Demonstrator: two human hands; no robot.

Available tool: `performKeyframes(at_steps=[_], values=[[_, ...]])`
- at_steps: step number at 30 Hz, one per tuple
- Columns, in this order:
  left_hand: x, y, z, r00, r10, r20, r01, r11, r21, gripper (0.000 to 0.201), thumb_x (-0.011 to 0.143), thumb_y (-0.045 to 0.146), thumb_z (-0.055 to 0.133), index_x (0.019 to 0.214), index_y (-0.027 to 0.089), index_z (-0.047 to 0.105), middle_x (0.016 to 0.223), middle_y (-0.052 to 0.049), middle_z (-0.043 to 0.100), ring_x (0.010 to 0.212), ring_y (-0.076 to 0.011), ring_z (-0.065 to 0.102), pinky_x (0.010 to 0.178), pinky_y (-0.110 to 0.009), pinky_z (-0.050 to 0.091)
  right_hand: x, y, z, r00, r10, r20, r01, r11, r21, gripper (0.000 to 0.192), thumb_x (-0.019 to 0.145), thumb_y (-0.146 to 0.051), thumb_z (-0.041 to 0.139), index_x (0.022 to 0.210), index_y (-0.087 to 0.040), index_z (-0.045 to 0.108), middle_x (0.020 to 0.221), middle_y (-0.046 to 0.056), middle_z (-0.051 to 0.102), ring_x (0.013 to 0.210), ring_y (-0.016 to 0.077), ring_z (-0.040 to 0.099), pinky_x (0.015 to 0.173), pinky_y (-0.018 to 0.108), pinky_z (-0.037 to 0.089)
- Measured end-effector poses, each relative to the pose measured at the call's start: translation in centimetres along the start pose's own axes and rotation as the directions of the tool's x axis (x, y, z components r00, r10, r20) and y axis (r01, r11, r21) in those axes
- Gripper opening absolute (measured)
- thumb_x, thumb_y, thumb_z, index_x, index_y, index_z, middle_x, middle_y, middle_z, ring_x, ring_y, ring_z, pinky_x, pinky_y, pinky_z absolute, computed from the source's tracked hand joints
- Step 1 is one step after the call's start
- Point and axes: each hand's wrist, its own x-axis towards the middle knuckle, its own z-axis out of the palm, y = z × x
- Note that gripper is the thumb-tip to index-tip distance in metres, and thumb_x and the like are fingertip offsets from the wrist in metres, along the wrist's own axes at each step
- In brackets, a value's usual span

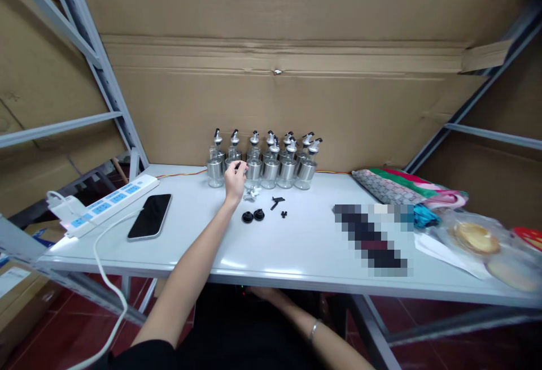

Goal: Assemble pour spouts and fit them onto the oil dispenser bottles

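Note:
My left hand (235,179) reaches over the table to the front of a group of glass oil bottles (270,173) with metal sleeves. Its fingers are closed in a pinch on a small black part (237,165), too small to name further. Most bottles carry silver pour spouts with black flaps; the front left ones show bare necks. Just right of the hand lie silver-white pieces (252,193). Nearer me are two round black caps (253,215), with black flap pieces (277,202) and tiny black bits (283,214) beside them. My right hand (261,293) is below the table edge, its fingers hidden.
A white power strip (116,200) with a plugged-in charger and a phone (150,216) lie at the left of the table (296,251). To the right are a folded cloth (406,186), a blurred-out dark item (372,240) and bagged food (476,237). Cardboard stands behind.

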Motion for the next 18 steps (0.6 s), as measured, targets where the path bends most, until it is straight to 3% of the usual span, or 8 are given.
performKeyframes(at_steps=[4,7,10,13,16,18], values=[[0.0,-0.3,0.0,1.000,0.021,0.010,-0.022,0.997,0.080,0.008,0.080,0.020,0.050,0.074,0.014,0.051,0.067,0.003,0.050,0.043,-0.0032,0.032,0.042,-0.019,0.022,0.4,0.9,0.7,0.989,0.145,-0.015,-0.144,0.988,0.055,0.035,0.066,-0.016,0.056,0.099,-0.019,0.069,0.114,0.007,0.067,0.111,0.0271,0.055,0.107,0.045,0.031],[-0.3,-0.9,0.0,0.989,0.063,0.133,-0.102,0.945,0.310,0.007,0.082,0.020,0.050,0.079,0.015,0.054,0.070,0.002,0.052,0.053,-0.0069,0.043,0.053,-0.020,0.034,-0.7,1.2,0.8,0.975,0.220,-0.027,-0.216,0.971,0.107,0.034,0.062,-0.015,0.059,0.094,-0.018,0.070,0.110,0.007,0.068,0.109,0.0293,0.056,0.102,0.045,0.036],[-0.9,-1.6,0.0,0.934,0.147,0.325,-0.300,0.817,0.493,0.006,0.082,0.018,0.050,0.081,0.016,0.056,0.083,-0.002,0.056,0.078,-0.0128,0.053,0.073,-0.024,0.041,-1.6,1.6,0.8,0.959,0.281,-0.027,-0.272,0.948,0.166,0.030,0.059,-0.015,0.060,0.087,-0.018,0.070,0.104,0.006,0.069,0.106,0.0292,0.058,0.097,0.043,0.041],[-1.3,-2.0,-0.1,0.868,0.200,0.455,-0.448,0.711,0.542,0.008,0.083,0.018,0.050,0.083,0.017,0.058,0.100,-0.005,0.057,0.099,-0.0177,0.050,0.091,-0.030,0.039,-1.7,2.2,0.6,0.942,0.335,0.003,-0.327,0.917,0.227,0.018,0.057,-0.016,0.062,0.073,-0.018,0.069,0.088,0.004,0.071,0.097,0.0282,0.061,0.091,0.041,0.045],[-1.4,-2.1,-0.2,0.842,0.217,0.494,-0.502,0.653,0.568,0.010,0.085,0.020,0.050,0.088,0.018,0.059,0.104,-0.006,0.055,0.105,-0.0194,0.048,0.098,-0.034,0.035,-1.5,2.8,0.3,0.930,0.365,0.032,-0.358,0.885,0.298,0.006,0.057,-0.015,0.063,0.060,-0.019,0.066,0.078,0.004,0.070,0.090,0.0278,0.062,0.089,0.042,0.045],[-1.4,-2.1,-0.4,0.836,0.187,0.516,-0.496,0.661,0.563,0.013,0.087,0.022,0.048,0.093,0.018,0.058,0.104,-0.006,0.054,0.102,-0.0188,0.050,0.093,-0.032,0.038,-1.6,3.2,0.1,0.932,0.360,0.031,-0.347,0.869,0.353,0.008,0.056,-0.016,0.064,0.063,-0.019,0.066,0.083,0.004,0.070,0.093,0.0280,0.061,0.092,0.043,0.043]])
